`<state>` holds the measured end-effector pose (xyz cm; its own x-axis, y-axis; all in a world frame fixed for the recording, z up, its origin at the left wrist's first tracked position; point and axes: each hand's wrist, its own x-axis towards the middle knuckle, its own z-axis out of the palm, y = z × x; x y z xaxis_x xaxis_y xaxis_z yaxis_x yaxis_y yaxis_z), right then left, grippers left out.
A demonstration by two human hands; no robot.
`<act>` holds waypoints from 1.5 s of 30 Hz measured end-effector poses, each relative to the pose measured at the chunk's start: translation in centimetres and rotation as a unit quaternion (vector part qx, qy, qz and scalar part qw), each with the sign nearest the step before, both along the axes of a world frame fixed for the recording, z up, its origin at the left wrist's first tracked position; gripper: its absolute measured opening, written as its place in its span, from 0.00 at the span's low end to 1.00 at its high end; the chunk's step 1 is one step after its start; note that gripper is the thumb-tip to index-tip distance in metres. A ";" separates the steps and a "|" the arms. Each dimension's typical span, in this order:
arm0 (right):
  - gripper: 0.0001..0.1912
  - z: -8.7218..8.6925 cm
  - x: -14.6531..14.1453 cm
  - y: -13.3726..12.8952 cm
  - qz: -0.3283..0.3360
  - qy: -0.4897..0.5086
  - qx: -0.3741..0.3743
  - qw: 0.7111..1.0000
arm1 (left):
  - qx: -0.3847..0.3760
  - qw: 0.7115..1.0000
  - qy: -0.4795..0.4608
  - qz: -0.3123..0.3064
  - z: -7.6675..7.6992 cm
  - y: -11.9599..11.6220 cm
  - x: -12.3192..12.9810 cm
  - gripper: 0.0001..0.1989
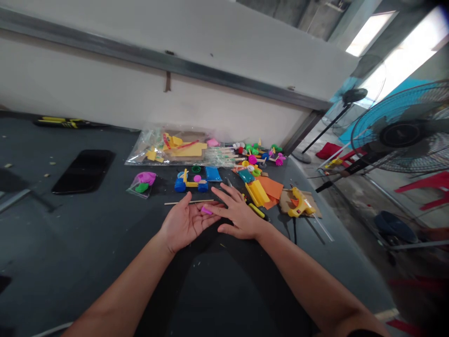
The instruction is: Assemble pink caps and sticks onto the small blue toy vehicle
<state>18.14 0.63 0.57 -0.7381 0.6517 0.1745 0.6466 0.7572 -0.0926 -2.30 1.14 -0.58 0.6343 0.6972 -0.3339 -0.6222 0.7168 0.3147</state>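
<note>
Though the tabletop [70, 234] is cluttered, a fan [400, 134] looms right of it.
Above it: left hand [186, 227], right hand [244, 217], both grips wide, purple piece [206, 210] between.

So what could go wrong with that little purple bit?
The purple piece could roll off, since it lies on the open left hand with nothing closed around it.
It might get squashed if it's soft, because the fingers of the right hand are right over it.
The thin stick just beyond the hands could get knocked.
</note>
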 end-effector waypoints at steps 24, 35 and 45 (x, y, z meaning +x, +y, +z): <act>0.32 -0.3 -0.4 0.3 -0.030 -0.006 0.000 1.000 | 0.012 1.000 -0.009 0.020 -0.3 0.6 0.1 0.32; 0.32 -0.3 -0.6 0.1 -0.034 -0.007 0.008 0.999 | 0.007 1.000 0.017 0.025 0.1 0.5 0.3 0.33; 0.28 0.0 -0.9 -0.1 -0.051 0.010 0.033 0.998 | 0.030 0.999 0.020 0.017 -0.1 0.5 0.2 0.32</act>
